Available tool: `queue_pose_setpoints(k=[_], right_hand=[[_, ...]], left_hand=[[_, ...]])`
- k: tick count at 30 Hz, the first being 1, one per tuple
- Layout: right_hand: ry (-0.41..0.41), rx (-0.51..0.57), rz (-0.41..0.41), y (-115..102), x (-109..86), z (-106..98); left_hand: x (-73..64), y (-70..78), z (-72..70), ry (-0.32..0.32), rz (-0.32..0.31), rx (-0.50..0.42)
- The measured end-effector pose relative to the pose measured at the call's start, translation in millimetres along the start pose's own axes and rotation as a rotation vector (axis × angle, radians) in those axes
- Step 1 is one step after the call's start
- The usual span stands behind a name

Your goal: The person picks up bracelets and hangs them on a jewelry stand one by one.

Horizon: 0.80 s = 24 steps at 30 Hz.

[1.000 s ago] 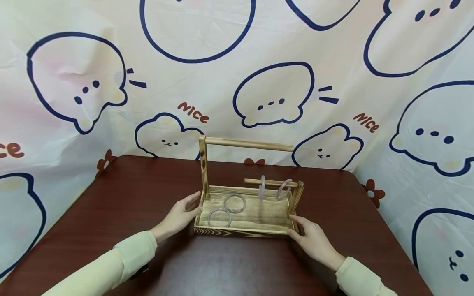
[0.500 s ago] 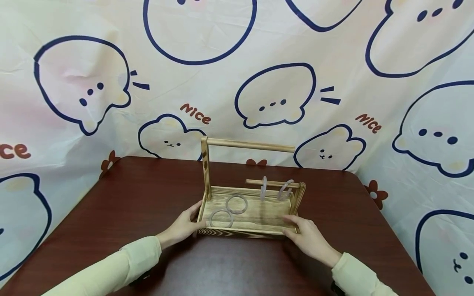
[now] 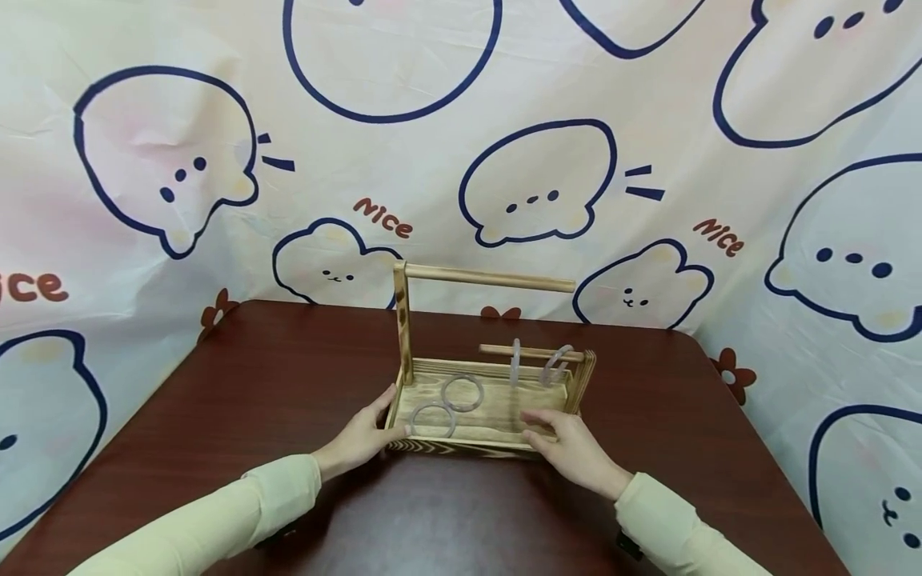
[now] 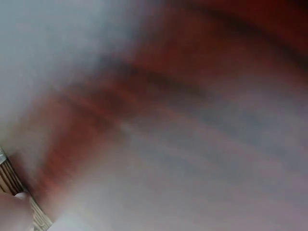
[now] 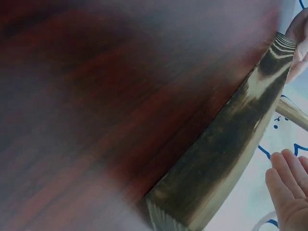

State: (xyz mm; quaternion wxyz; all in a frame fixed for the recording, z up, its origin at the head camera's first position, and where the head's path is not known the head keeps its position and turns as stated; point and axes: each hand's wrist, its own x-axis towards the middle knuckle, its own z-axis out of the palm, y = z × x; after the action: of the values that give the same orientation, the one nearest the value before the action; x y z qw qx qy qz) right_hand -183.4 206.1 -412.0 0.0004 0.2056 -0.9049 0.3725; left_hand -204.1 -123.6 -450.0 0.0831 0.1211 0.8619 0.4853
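Observation:
A wooden bangle stand [image 3: 497,432], with a shallow tray base and two bars, stands on the table in the head view. My left hand [image 3: 363,438] holds its front left corner, thumb over the rim and fingers along the outer left side. Over the front rim, near the right end, my right hand [image 3: 576,452] reaches with extended fingers and holds nothing. Two pale translucent bangles lie in the tray: a nearer bangle [image 3: 432,404] and a farther bangle [image 3: 463,376]. On the lower bar hang an upright bangle [image 3: 515,362] and a tilted bangle [image 3: 549,374].
The upper bar [image 3: 490,278] extends from the tall left post [image 3: 403,324]; the lower bar [image 3: 497,350] comes from the short right post [image 3: 585,376]. Beneath is a dark red-brown table [image 3: 310,360]. A cartoon-printed cloth [image 3: 432,176] hangs behind it.
My right hand has moved left from the stand's right end, over the front rim. My left hand has shifted slightly, its thumb now over the rim. The bangles keep their places.

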Motion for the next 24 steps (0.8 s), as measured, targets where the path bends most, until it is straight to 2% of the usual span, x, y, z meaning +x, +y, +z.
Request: queue_pose_setpoints(k=[4,10,13,19,24], right_hand=[[-0.010,-0.011,-0.044,-2,11.8,7],[-0.065,0.007,-0.055,-3,25.6,19],[-0.064,-0.008,-0.070,-4,33.1,26],[0.003,-0.090,-0.138,-5,47.1,37],[-0.050,-0.219,-0.208,-3,61.6,47]], left_hand=[[1.8,-1.3,-2.5,-0.016,0.009,0.005],[2.0,-3.4,0.2,-0.019,-0.010,-0.017],[1.5,-2.5,1.4,-0.016,-0.025,-0.042],[1.4,-1.8,2.3,-0.007,-0.030,-0.047],[-0.4,-2.2,3.0,0.004,-0.053,-0.050]])
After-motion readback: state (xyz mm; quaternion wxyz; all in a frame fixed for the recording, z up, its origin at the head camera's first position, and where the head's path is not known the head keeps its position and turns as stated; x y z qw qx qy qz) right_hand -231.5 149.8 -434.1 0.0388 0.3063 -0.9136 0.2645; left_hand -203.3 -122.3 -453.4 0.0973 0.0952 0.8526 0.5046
